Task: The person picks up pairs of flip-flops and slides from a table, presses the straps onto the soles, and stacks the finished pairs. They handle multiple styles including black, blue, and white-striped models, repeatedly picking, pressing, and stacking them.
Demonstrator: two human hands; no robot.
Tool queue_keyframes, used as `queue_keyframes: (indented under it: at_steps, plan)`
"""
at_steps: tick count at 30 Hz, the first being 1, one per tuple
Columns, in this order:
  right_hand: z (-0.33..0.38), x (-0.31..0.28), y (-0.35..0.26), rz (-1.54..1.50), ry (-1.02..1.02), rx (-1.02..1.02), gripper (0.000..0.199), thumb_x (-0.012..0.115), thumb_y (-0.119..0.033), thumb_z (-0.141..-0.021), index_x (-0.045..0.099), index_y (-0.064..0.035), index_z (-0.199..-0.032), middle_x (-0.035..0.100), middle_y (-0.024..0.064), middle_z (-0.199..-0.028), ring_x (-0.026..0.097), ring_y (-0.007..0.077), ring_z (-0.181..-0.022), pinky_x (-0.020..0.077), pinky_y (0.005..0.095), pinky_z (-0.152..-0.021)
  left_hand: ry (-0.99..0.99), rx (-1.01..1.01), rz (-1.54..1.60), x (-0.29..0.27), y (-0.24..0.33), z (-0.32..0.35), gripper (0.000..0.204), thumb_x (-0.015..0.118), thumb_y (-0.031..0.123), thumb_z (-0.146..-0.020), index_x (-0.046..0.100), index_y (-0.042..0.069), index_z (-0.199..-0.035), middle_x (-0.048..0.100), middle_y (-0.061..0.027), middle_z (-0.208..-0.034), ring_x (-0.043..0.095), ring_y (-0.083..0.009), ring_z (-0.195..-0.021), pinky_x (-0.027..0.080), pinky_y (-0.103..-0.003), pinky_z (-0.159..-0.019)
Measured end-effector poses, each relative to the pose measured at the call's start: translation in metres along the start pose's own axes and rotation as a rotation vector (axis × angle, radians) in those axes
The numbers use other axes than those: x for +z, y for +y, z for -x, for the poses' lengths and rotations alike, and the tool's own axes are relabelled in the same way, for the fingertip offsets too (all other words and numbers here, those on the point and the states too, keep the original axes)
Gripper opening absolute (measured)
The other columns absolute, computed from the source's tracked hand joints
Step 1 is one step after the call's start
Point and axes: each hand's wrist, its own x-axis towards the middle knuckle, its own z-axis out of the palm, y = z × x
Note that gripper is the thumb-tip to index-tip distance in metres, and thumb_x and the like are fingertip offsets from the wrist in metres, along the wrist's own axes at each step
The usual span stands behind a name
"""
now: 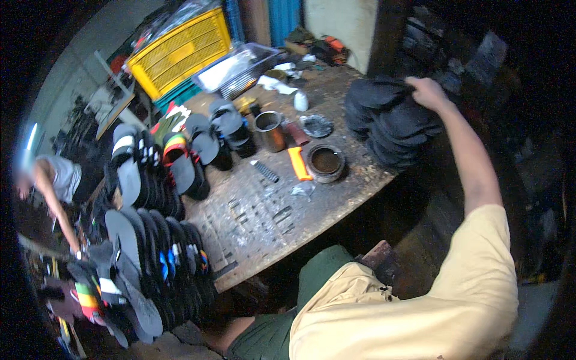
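My right hand [427, 94] reaches out to the far right end of the workbench. Its fingers are closed at the upper edge of a pile of soft-looking black pieces [390, 123], apparently pinching the top one. What exactly these pieces are is hard to make out. Left of the pile lie a crumpled clear wrapper [317, 125] and a round tin of brown paste [326, 162]. An orange-handled tool [297, 163] rests against the tin. My left hand is out of view.
Rows of black slide sandals [161, 252] crowd the bench's left end. Behind are a metal cup [270, 130], a yellow crate [180, 53] and a plastic tray [240, 69]. A dark-handled tool [264, 171] lies mid-bench. Another person [60, 180] leans in at far left.
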Motion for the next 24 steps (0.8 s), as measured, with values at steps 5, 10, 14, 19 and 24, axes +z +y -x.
queue_keyframes:
  at_steps: [5,10,14,19,24]
  plan:
    - [0.019,-0.062,-0.017,-0.081,0.34,-0.284,0.046,0.056,0.004,-0.078,0.061,-0.0113,-0.122,0.069,0.0237,-0.105,0.067,0.044,-0.102,0.0542,0.0485,-0.084,-0.252,0.189,-0.092,0.017,0.03,-0.008,0.031,0.062,0.011,-0.1,0.064,-0.004,-0.127,0.071,-0.0188,-0.119,0.069,-0.0275,-0.104,0.056,-0.039,-0.088]
    - [0.03,-0.094,-0.079,-0.203,0.405,-0.447,0.047,0.052,0.011,-0.073,0.064,-0.0037,-0.116,0.069,0.0227,-0.109,0.069,0.0395,-0.106,0.0547,0.041,-0.089,-0.257,0.767,0.087,0.07,0.18,0.016,0.03,0.055,0.018,-0.105,0.067,-0.005,-0.119,0.073,-0.0123,-0.106,0.072,-0.0244,-0.081,0.06,-0.038,-0.077]
    - [0.042,-0.087,-0.171,-0.166,0.552,-0.978,0.046,0.067,0.007,-0.064,0.068,-0.0069,-0.107,0.07,0.0153,-0.1,0.071,0.0356,-0.092,0.0602,0.0421,-0.08,-0.678,0.051,1.062,0.124,0.302,0.029,0.05,0.051,0.035,-0.108,0.053,-0.006,-0.136,0.067,-0.0197,-0.112,0.073,-0.0314,-0.094,0.063,-0.037,-0.08]
    - [0.12,-0.032,-0.332,-0.331,0.619,-1.099,0.017,0.065,-0.016,-0.084,0.064,-0.0224,-0.1,0.055,0.0028,-0.075,0.066,0.0192,-0.064,0.0545,0.0343,-0.048,-0.96,-0.416,1.677,0.176,0.392,0.042,0.088,0.06,0.059,-0.097,0.026,0.006,-0.158,0.054,-0.0206,-0.14,0.061,-0.0349,-0.123,0.056,-0.046,-0.098]
    - [0.136,-0.002,-0.277,-0.439,0.72,-0.371,0.053,0.071,-0.026,-0.085,0.057,-0.013,-0.135,0.066,0.025,-0.101,0.068,0.0416,-0.065,0.0583,0.051,-0.064,-0.623,-0.184,1.224,0.173,0.357,0.034,0.05,0.064,0.006,-0.098,0.046,0.001,-0.145,0.064,-0.0102,-0.123,0.065,-0.0188,-0.101,0.055,-0.036,-0.091]
